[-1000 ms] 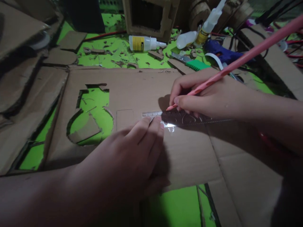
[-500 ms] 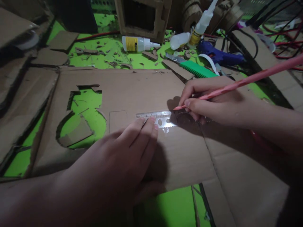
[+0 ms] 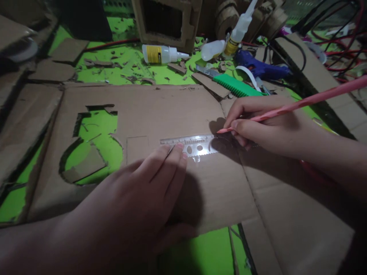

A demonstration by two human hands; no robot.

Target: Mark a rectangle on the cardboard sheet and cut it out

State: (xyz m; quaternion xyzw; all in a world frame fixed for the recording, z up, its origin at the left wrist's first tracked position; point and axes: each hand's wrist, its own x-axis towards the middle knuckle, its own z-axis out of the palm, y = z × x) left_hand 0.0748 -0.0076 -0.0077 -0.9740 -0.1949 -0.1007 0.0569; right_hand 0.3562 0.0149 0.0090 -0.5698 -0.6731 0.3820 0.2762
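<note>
The counter is bright green, and it carries all of these things. On it lies the wide cardboard sheet, flat. In the left part of this sheet there is a cut hole, with a straight-sided top and a round bottom; green shows through it, and a loose cardboard piece lies inside.

Beyond the far edge of the sheet stand a dark block, toward the left, and a cardboard box with a square opening, to the right of the block.

The left hand is over the middle of the sheet, not closed, its fingertips pressing on the ruler. The right hand, over the right part of the sheet, grips the pink pencil, whose tip is at the upper edge of the ruler. The clear ruler lies flat upon the sheet, right of the hole.

Past the sheet's far right side are a blue glue gun and a green-handled knife. Beyond its far edge, one glue bottle lies on its side.

Between hole and ruler, a small rectangle is drawn on the sheet.
</note>
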